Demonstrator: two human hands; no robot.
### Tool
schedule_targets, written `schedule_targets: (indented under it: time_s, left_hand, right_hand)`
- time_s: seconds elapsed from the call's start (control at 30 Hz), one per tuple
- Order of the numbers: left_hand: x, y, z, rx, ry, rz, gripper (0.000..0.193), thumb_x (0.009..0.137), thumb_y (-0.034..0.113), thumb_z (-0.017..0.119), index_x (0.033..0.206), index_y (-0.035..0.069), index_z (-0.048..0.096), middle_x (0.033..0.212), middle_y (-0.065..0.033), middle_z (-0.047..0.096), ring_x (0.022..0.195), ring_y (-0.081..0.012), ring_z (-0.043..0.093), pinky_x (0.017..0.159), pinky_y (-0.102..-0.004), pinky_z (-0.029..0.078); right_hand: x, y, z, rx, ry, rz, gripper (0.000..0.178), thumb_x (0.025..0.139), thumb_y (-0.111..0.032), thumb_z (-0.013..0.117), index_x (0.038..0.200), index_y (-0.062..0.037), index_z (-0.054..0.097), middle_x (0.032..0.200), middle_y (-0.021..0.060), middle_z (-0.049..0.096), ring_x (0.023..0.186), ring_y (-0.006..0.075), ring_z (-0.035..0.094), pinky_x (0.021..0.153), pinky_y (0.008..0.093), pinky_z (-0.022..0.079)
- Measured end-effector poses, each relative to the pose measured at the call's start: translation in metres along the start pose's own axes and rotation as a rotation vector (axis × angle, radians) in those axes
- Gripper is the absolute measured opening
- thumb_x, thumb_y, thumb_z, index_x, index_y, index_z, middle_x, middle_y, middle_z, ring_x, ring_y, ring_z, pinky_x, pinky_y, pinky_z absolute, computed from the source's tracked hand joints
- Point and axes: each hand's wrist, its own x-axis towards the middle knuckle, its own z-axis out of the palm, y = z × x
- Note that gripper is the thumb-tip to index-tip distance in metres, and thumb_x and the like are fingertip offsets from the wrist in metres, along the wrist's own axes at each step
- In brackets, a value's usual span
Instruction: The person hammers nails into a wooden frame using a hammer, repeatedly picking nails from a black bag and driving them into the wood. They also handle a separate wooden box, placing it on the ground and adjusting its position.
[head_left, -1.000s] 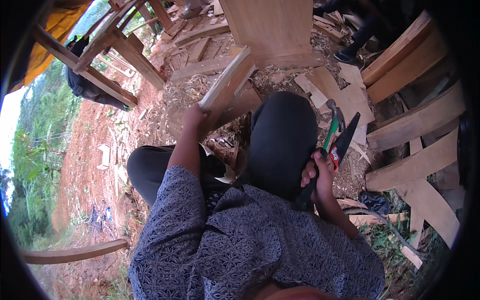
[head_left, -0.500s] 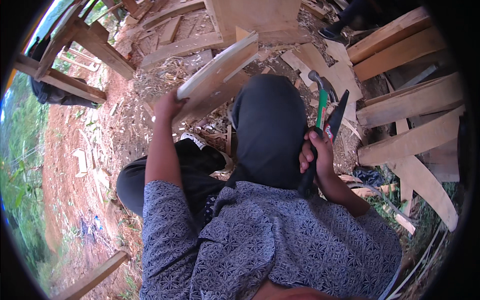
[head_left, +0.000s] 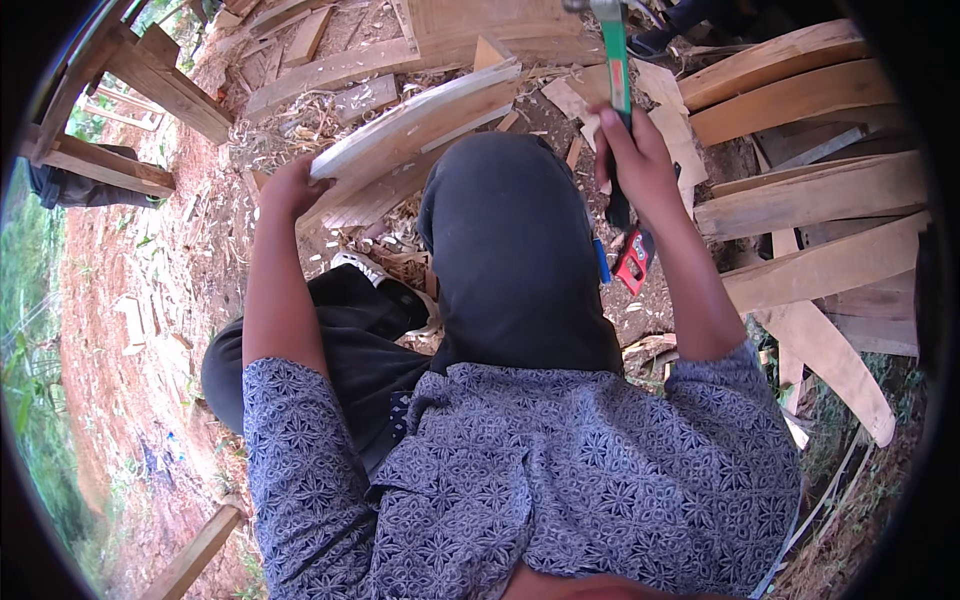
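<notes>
My left hand grips the near left end of a wooden board, which stands on its edge and slants away beyond my knee. My right hand, fingers wrapped, is shut on a claw hammer with a green and black handle. The hammer's head is raised at the top of the view, partly cut off by the rim. Below that hand, beside my knee, a red and black tool handle shows, looking like a handsaw's; the rest of it is hidden. A small blue piece pokes out by the knee.
Several thick timbers are stacked on the right, with a curved cut piece below them. Wood shavings and offcuts litter the ground ahead. A wooden frame stands at the far left, and another person's dark shoe shows top right.
My right hand has lifted the hammer up and away from my lap. My left hand, still on the board's end, has shifted left, and the board now lies at a lower slant.
</notes>
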Motion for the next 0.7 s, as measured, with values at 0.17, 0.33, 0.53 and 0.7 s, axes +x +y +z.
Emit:
schedule_targets:
  time_s: [0.17, 0.33, 0.53, 0.7]
  left_hand:
    - [0.003, 0.020, 0.005, 0.007, 0.058, 0.082, 0.053, 0.086, 0.039, 0.078, 0.133, 0.019, 0.063, 0.116, -0.0159, 0.072, 0.109, -0.0345, 0.068, 0.093, -0.0450, 0.054]
    - [-0.002, 0.013, -0.003, 0.056, 0.058, -0.016, 0.057, 0.086, 0.037, 0.078, 0.138, 0.023, 0.060, 0.120, -0.0144, 0.071, 0.112, -0.0337, 0.067, 0.094, -0.0450, 0.054]
    - [0.000, 0.014, 0.000, 0.007, 0.034, 0.013, 0.062, 0.085, 0.034, 0.079, 0.142, 0.025, 0.056, 0.121, -0.0143, 0.071, 0.113, -0.0333, 0.067, 0.096, -0.0446, 0.053]
    - [-0.006, 0.020, 0.003, 0.049, 0.087, 0.010, 0.060, 0.086, 0.033, 0.078, 0.141, 0.023, 0.057, 0.121, -0.0142, 0.071, 0.113, -0.0341, 0.067, 0.096, -0.0448, 0.053]
  right_hand:
    - [0.082, 0.098, 0.004, -0.542, 0.142, -0.015, 0.040, 0.102, -0.039, 0.054, 0.107, 0.0001, 0.062, 0.084, 0.0152, 0.067, 0.083, 0.0292, 0.069, 0.076, 0.0433, 0.051]
    - [0.096, 0.085, 0.004, -0.560, 0.061, 0.136, 0.039, 0.102, -0.038, 0.054, 0.101, -0.0003, 0.064, 0.087, 0.0195, 0.068, 0.087, 0.0341, 0.069, 0.078, 0.0448, 0.050]
    - [0.092, 0.073, 0.015, -0.323, 0.267, -0.221, 0.034, 0.104, -0.032, 0.051, 0.110, -0.0004, 0.061, 0.082, 0.0196, 0.064, 0.082, 0.0336, 0.069, 0.075, 0.0445, 0.049]
    - [0.101, 0.062, 0.003, -0.520, -0.044, 0.314, 0.034, 0.104, -0.031, 0.049, 0.110, 0.0005, 0.059, 0.087, 0.0211, 0.066, 0.080, 0.0346, 0.068, 0.074, 0.0460, 0.050]
